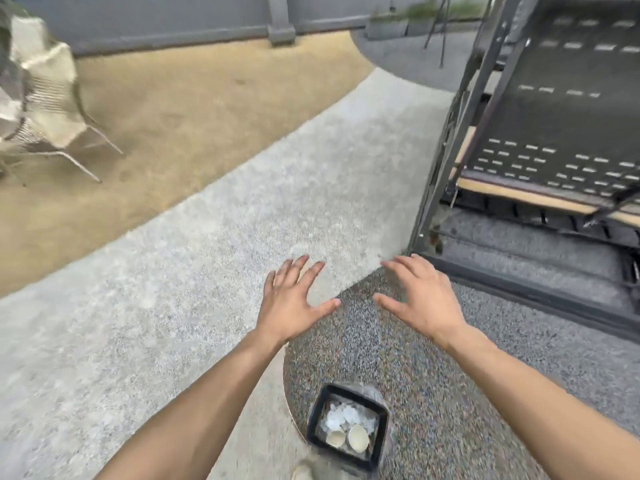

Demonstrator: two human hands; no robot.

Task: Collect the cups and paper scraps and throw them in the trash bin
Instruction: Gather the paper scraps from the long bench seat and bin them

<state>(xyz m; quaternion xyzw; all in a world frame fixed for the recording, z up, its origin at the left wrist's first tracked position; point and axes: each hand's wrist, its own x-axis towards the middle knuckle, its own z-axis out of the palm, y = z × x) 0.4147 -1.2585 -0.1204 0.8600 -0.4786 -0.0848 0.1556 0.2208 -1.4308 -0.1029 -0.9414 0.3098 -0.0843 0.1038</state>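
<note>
While both hands hang empty over the ground, the job looks close to finished, judging by what lies in the bin (pixel 347 426); the left hand (pixel 292 304) has its fingers spread and straight, palm down, grasping nothing; the right hand (pixel 420 299) is likewise spread, its fingers slightly bent, grasping nothing; the two are near each other but apart. Low in the view, between the forearms, stands the small black square bin with a clear liner; inside it lie two pale cups (pixel 348 438) side by side on a heap of white crumpled paper (pixel 337 417). No other cup or scrap shows on the ground in view, so little or nothing seems left to gather, though the picture is blurred and whatever lies outside it cannot be judged. The setting is outdoors; the bin stands on a dark speckled pebble surface (pixel 450 393) at the edge of a curved patch; a pale grey path (pixel 207 254) sweeps diagonally past it; beyond that lies tan sandy ground (pixel 190 109). A woven chair (pixel 41 95) on thin metal legs stands at far left; a dark metal frame (pixel 561 109) with a perforated panel rises at right; a grey wall (pixel 173 26) runs along the back.
</note>
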